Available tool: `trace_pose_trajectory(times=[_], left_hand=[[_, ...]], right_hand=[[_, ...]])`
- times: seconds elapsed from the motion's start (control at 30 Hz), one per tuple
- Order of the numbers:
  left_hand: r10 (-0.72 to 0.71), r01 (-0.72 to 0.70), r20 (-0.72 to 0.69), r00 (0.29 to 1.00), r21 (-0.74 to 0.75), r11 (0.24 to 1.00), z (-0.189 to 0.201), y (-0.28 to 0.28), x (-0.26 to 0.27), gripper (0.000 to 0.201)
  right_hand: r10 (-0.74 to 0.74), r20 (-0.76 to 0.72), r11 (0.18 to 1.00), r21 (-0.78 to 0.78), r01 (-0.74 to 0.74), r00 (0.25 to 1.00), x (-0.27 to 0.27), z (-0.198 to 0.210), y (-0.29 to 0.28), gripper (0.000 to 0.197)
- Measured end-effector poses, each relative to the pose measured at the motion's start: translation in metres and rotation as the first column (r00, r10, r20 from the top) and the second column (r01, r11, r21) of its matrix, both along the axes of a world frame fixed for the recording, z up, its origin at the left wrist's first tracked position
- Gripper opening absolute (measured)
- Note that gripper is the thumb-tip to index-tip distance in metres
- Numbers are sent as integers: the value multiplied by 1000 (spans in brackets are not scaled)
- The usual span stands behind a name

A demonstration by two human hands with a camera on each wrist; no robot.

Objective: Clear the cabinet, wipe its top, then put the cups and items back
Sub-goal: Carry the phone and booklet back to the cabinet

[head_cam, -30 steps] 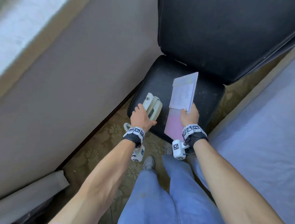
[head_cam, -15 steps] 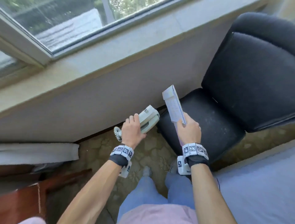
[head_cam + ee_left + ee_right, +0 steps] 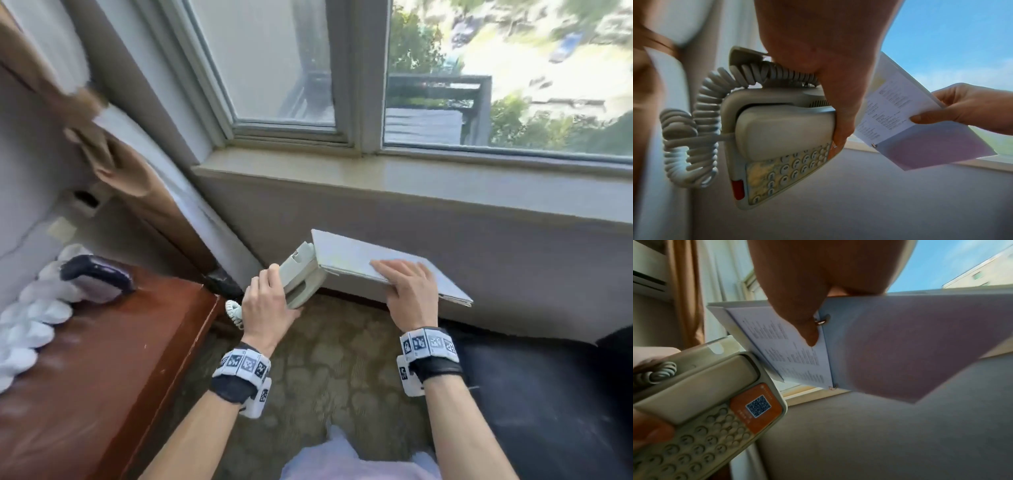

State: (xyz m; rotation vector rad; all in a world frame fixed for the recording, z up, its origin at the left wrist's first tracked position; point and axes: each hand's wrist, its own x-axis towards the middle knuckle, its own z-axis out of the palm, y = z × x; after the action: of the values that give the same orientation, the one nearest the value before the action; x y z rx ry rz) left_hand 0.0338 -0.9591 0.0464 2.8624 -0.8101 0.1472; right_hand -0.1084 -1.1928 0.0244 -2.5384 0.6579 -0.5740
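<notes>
My left hand (image 3: pixel 270 308) grips a beige desk telephone (image 3: pixel 299 277) in the air, keypad facing down, its coiled cord (image 3: pixel 694 129) hanging by the wrist. The left wrist view shows my thumb over the handset (image 3: pixel 785 129) and the keypad (image 3: pixel 793 168). My right hand (image 3: pixel 409 291) holds a ring-bound booklet (image 3: pixel 370 260) flat, fingers on top, thumb underneath on the printed page (image 3: pixel 789 353). Phone and booklet touch at their near corners. The reddish-brown cabinet top (image 3: pixel 102 359) lies at lower left, below and left of both hands.
On the cabinet's far left sit a dark phone-like object (image 3: pixel 96 274) and a white knobbly item (image 3: pixel 30 325). A black chair seat (image 3: pixel 548 394) is at right. Window sill (image 3: pixel 411 171), wall and a brown curtain (image 3: pixel 113 161) stand ahead; patterned carpet (image 3: pixel 329 359) lies below.
Both hands lifted the telephone and booklet off the black chair seat and swung left toward the cabinet. The booklet went from upright to lying flat.
</notes>
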Motion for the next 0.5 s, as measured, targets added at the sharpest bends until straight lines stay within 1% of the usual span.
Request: trace_pose_trajectory(times=[0.07,0.13,0.2,0.27,0.3,0.33,0.37,0.43,0.5], left_hand=[[111,-111,-12,994,-38,993,8,51,12,105],[233,-235,-30,972,-84,968,14,102,19,106],[354,-361,-72,932,-122,925,17,151,23,104],[465,-472,-87,881,-137,871,16,196,23,103],[526,-534,-92,845,-141,833,15,222,22,104],[568,-575,-89,818,-141,806,13,241,19,105],[588,-594,-84,804,-132,794,12,252,16,105],[676,-684,-104,729,-112,721,9,285,7,105],[749,-756,-104,655,-86,649,3,316,-2,107]], right_hand=[[48,53,997,-57,-45,997,34,8,32,73],[135,101,989,-70,-129,986,68,13,68,67],[225,136,974,-28,-223,965,100,16,106,62],[324,178,944,2,-329,929,128,18,147,52],[396,186,916,-4,-402,899,143,17,174,45],[449,181,890,-8,-455,875,154,18,195,40],[471,173,879,-7,-477,865,160,20,208,35],[555,154,827,3,-562,818,182,20,247,34],[625,95,775,45,-631,775,202,17,284,36]])
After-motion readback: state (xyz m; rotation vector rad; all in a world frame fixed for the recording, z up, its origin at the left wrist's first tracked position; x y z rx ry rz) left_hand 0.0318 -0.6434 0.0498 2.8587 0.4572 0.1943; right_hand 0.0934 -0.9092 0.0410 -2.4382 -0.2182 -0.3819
